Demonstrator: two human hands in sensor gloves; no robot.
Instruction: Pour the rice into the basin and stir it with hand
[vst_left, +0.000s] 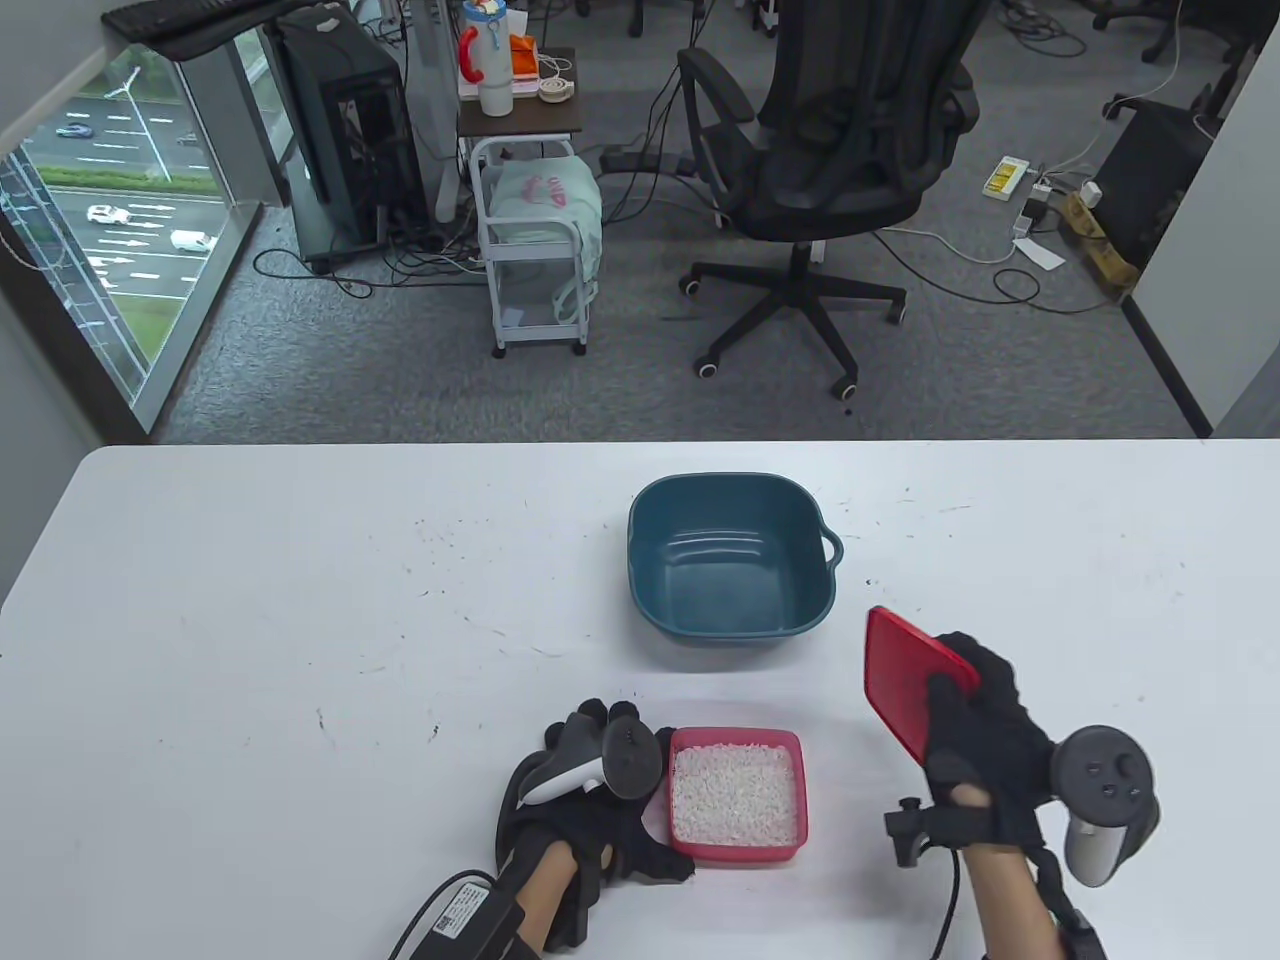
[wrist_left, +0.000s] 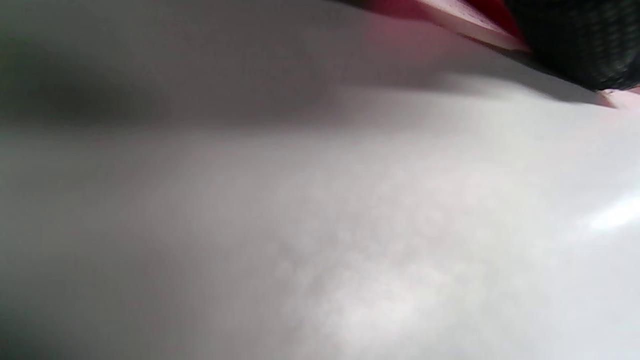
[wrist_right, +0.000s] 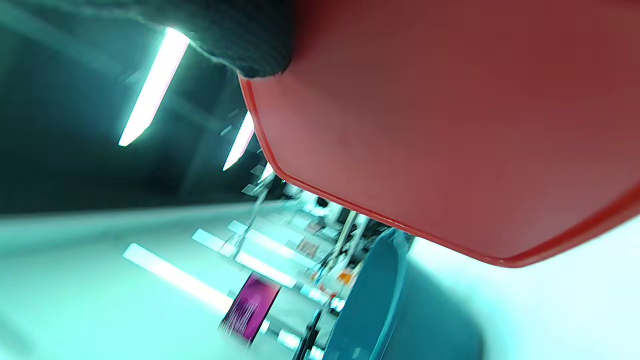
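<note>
A red box of white rice (vst_left: 737, 795) stands uncovered near the table's front edge. My left hand (vst_left: 648, 792) lies against its left side, thumb at the near-left corner. In the left wrist view a gloved finger (wrist_left: 575, 45) rests on the box rim (wrist_left: 450, 15). My right hand (vst_left: 950, 692) holds the red lid (vst_left: 908, 680) tilted up in the air to the right of the box, thumb on its near face. The lid (wrist_right: 450, 125) fills the right wrist view, with a fingertip (wrist_right: 240, 40) on it. The empty teal basin (vst_left: 735, 555) sits behind the box.
The white table (vst_left: 300, 620) stretches bare to the left and right of the basin. Beyond its far edge are an office chair (vst_left: 830, 150), a small white cart (vst_left: 535, 250) and cables on the carpet. The basin's side (wrist_right: 370, 305) shows under the lid.
</note>
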